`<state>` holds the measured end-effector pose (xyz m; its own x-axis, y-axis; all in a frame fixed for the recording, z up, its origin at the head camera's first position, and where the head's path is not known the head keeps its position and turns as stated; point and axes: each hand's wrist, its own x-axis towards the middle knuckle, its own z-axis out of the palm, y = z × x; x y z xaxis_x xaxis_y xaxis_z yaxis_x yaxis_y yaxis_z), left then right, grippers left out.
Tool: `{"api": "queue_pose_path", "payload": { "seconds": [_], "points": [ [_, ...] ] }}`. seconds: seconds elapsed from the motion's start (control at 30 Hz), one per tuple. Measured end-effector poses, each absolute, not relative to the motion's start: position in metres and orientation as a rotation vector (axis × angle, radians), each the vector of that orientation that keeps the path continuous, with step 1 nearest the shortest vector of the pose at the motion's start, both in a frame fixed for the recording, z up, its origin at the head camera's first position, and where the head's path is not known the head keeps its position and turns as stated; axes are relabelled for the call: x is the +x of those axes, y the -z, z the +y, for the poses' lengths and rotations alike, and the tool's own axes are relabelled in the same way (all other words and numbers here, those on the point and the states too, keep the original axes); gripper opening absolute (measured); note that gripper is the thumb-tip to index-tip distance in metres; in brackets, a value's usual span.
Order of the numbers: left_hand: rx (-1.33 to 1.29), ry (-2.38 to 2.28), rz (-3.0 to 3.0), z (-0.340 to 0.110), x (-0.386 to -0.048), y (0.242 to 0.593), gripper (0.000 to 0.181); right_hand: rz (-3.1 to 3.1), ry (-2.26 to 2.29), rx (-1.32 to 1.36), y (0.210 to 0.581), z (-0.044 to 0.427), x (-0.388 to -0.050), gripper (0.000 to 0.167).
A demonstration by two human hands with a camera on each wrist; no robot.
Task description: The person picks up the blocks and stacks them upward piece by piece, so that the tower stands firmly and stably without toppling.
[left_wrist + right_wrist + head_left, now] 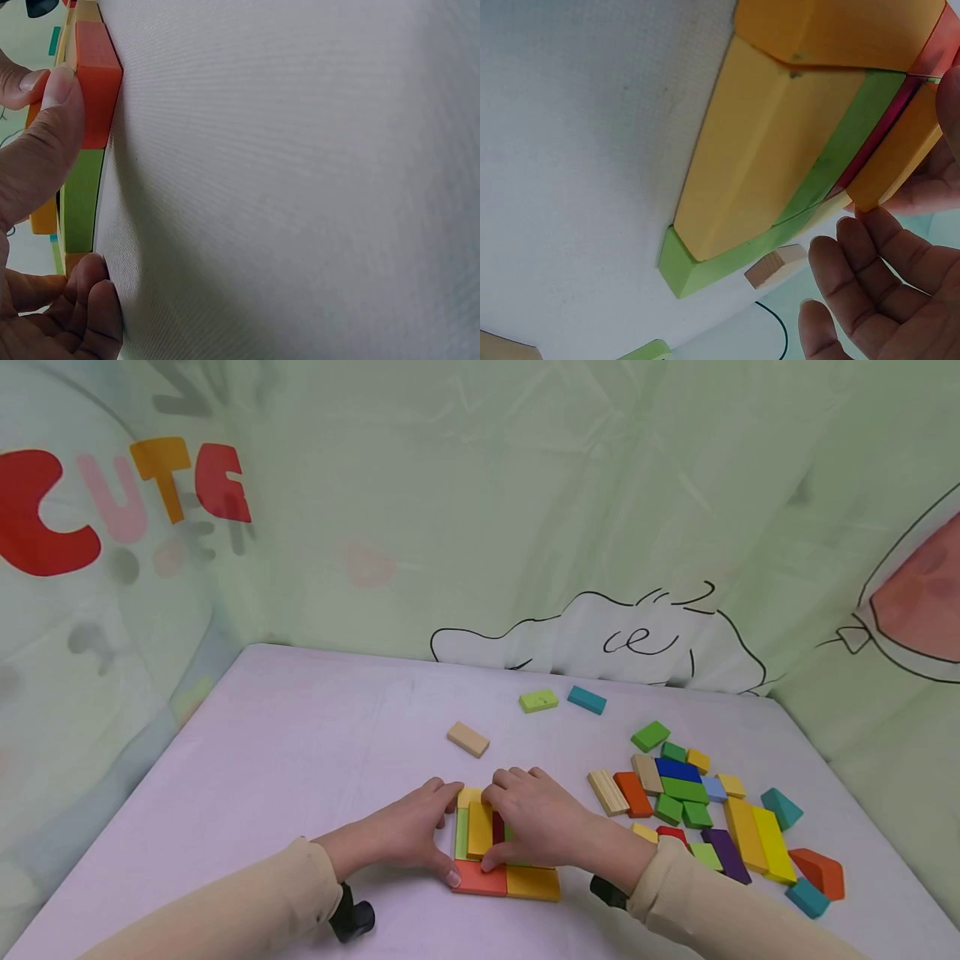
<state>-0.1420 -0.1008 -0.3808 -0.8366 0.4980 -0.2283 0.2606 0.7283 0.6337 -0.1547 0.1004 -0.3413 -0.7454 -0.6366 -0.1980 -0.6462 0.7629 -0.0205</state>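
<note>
In the head view a flat rectangle of coloured wooden blocks lies on the table between the two hands. My left hand (416,828) spans its left side, thumb on the coral-red block (478,880) in the near corner and fingers at the pale yellow block (469,795) at the far end. A light green block (82,199) forms the edge between them. My right hand (542,822) pinches an orange-yellow block (892,154) by its ends, tilted above a dark red strip (877,131). Another orange block (533,884) fills the near right corner. The right palm hides part of the rectangle.
Many loose blocks are spread on the right, among them a purple block (726,856), a blue block (678,770) and a teal triangle (782,808). Behind the hands lie a plain wood block (468,739), a lime block (538,701) and a teal block (587,700).
</note>
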Motion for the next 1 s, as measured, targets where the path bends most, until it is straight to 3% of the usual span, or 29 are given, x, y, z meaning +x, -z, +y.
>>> {"api": "queue_pose_path", "payload": {
  "seconds": [1.0],
  "points": [
    [0.571, -0.851, 2.538, -0.099, -0.142, 0.378, 0.108, 2.776, 0.104, -0.903, 0.334, 0.12, -0.164, 0.073]
  ]
}}
